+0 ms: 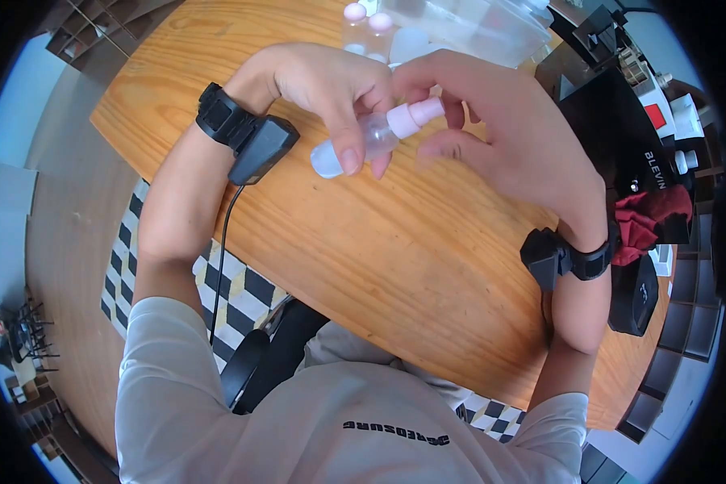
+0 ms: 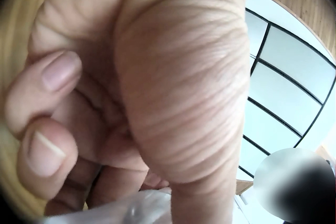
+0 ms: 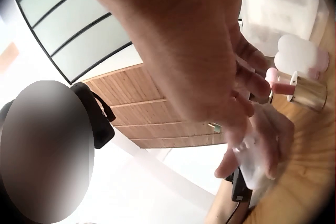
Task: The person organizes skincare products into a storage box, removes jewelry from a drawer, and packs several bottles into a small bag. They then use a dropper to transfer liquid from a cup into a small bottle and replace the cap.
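And here on the head view, the left hand (image 1: 335,93) has the small clear spray bottle (image 1: 377,135), thumb over its side, fingers curled underneath, a clear pinch round the body. The bottle is up over the desk (image 1: 395,266), tilted, base to the lower left, pink top (image 1: 413,118) to the upper right. Right at that pink top comes the right hand (image 1: 520,121), fingers loosely bent, thumb standing apart from the top. Whether a fingertip touches it, I cannot tell.

Over to the left wrist: big palm, a broad thumb base, two bent fingertips with their nails showing, and merely a slice of clear bottle along the bottom edge; the pink top stays out of that picture. It does give us pale panels (image 2: 291,64) in dark frames, to the right.

Now the right wrist, and this one looks from the other side: the bottle's clear body hangs below the right fingers, the left hand's fingers wrapped about it. Here a metallic-looking cup (image 3: 310,91) turns up near a white rounded container (image 3: 299,56), plus a slatted wooden surface (image 3: 157,111) behind.

Only the head view has the black box (image 1: 621,153) with lettering, and the dark red cloth (image 1: 641,226) beside it, off the right forearm.
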The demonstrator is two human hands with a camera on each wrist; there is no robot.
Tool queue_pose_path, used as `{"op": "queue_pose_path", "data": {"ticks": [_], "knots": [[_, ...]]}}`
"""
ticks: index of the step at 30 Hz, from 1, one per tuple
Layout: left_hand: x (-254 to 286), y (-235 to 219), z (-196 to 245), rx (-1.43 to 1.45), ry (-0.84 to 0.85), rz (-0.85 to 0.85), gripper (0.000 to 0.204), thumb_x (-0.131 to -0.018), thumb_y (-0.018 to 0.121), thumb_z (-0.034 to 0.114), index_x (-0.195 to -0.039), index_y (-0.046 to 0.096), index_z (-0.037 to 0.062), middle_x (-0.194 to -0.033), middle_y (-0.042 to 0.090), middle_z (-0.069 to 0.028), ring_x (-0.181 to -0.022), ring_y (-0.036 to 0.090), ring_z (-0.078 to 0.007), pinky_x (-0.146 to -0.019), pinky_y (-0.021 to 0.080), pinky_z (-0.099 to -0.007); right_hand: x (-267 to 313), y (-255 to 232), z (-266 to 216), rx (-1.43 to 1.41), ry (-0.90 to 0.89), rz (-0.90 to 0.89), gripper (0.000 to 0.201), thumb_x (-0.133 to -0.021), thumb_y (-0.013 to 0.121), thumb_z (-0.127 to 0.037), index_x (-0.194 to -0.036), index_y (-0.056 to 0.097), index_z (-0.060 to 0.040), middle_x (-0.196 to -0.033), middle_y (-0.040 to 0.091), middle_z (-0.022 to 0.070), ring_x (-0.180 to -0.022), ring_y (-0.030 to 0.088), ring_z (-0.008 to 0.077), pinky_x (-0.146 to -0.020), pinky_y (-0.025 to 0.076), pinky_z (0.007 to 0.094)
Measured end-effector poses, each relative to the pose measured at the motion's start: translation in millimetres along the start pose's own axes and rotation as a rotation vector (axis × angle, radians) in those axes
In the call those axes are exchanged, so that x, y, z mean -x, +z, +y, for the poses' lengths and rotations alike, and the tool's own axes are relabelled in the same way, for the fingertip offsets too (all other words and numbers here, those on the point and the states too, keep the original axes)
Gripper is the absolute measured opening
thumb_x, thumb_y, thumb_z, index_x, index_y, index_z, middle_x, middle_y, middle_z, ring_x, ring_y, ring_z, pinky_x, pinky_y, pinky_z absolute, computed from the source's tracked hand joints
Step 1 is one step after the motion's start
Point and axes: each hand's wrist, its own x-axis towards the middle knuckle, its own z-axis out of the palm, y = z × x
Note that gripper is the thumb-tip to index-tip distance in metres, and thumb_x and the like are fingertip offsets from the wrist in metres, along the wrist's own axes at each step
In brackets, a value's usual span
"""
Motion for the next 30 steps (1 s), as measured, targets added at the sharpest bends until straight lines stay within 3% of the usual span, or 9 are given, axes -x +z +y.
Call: {"op": "queue_pose_path", "data": {"ticks": [2,5,7,8,11,13,21,26,30], "knots": [[-1.4,2.6,-2.8,0.067,0.058,0.033,0.042,-0.074,0.094,0.023,-0.099,0.076,-0.0060,-0.094,0.077,-0.0119,-0.084,0.073,-0.0169,-0.075,0.058,-0.0293,2.3,4.9,3.7,-0.015,0.007,-0.014,0.033,-0.087,0.078,-0.023,-0.117,0.070,-0.0115,-0.087,0.069,0.0106,-0.067,0.058,0.0282,-0.064,0.047,0.0340],[-3.7,2.4,-0.8,0.050,0.012,-0.017,0.042,-0.075,0.093,0.024,-0.097,0.076,-0.0068,-0.093,0.077,-0.0119,-0.083,0.073,-0.0165,-0.072,0.058,-0.0287,4.9,7.6,3.6,0.007,-0.012,-0.033,0.033,-0.086,0.078,-0.022,-0.117,0.070,-0.0125,-0.088,0.070,0.0092,-0.068,0.059,0.0291,-0.064,0.047,0.0338],[-8.6,1.6,-7.0,0.034,0.039,-0.025,0.041,-0.075,0.093,0.024,-0.097,0.076,-0.0072,-0.093,0.077,-0.0118,-0.083,0.073,-0.0164,-0.072,0.058,-0.0283,2.4,-1.9,-3.1,0.475,0.125,-0.272,0.031,-0.086,0.078,-0.016,-0.115,0.069,-0.0111,-0.088,0.069,0.0083,-0.069,0.061,0.0276,-0.065,0.048,0.0333],[-10.6,1.4,-9.8,0.019,0.066,-0.033,0.041,-0.076,0.093,0.024,-0.096,0.076,-0.0075,-0.093,0.077,-0.0117,-0.082,0.073,-0.0162,-0.071,0.058,-0.0279,2.4,-5.5,-5.9,0.474,0.127,-0.272,0.031,-0.086,0.078,-0.016,-0.115,0.069,-0.0111,-0.088,0.069,0.0083,-0.069,0.061,0.0276,-0.065,0.048,0.0333],[-7.5,3.0,0.3,0.044,-0.042,-0.036,0.040,-0.077,0.092,0.024,-0.096,0.076,-0.0070,-0.092,0.077,-0.0115,-0.081,0.073,-0.0161,-0.071,0.058,-0.0278,2.8,-9.2,-11.0,0.296,0.220,-0.220,0.027,-0.085,0.078,-0.009,-0.111,0.069,-0.0102,-0.089,0.070,0.0086,-0.073,0.064,0.0278,-0.065,0.048,0.0338],[-7.8,4.1,-6.3,0.060,0.010,-0.016,0.039,-0.077,0.092,0.023,-0.097,0.076,-0.0067,-0.092,0.077,-0.0115,-0.082,0.073,-0.0163,-0.072,0.058,-0.0281,3.0,-2.0,-10.9,-0.032,0.060,-0.074,0.026,-0.084,0.078,-0.009,-0.108,0.067,-0.0100,-0.088,0.070,0.0085,-0.076,0.066,0.0282,-0.067,0.050,0.0348],[-7.9,10.5,-2.1,0.059,0.058,0.053,0.036,-0.079,0.090,0.022,-0.098,0.075,-0.0038,-0.088,0.075,-0.0102,-0.077,0.070,-0.0156,-0.069,0.055,-0.0279,7.6,13.3,-2.3,0.020,0.058,-0.030,0.023,-0.087,0.074,-0.004,-0.107,0.064,-0.0070,-0.089,0.070,0.0115,-0.080,0.068,0.0324,-0.070,0.051,0.0368],[-11.4,7.0,-6.2,0.014,0.082,0.165,0.032,-0.077,0.091,0.025,-0.082,0.075,-0.0029,-0.075,0.072,-0.0062,-0.069,0.066,-0.0129,-0.064,0.050,-0.0265,7.1,10.6,2.0,-0.034,0.074,0.018,0.019,-0.090,0.074,-0.005,-0.106,0.063,-0.0055,-0.088,0.069,0.0137,-0.078,0.067,0.0334,-0.069,0.051,0.0360],[-10.9,11.7,-1.7,-0.072,0.087,0.256,0.032,-0.077,0.090,0.024,-0.077,0.074,-0.0030,-0.071,0.071,-0.0053,-0.066,0.064,-0.0120,-0.062,0.048,-0.0269,5.6,0.4,-8.5,-0.093,0.157,0.046,0.018,-0.091,0.075,-0.007,-0.105,0.064,-0.0034,-0.084,0.069,0.0093,-0.075,0.066,0.0217,-0.069,0.049,0.0331]]}}
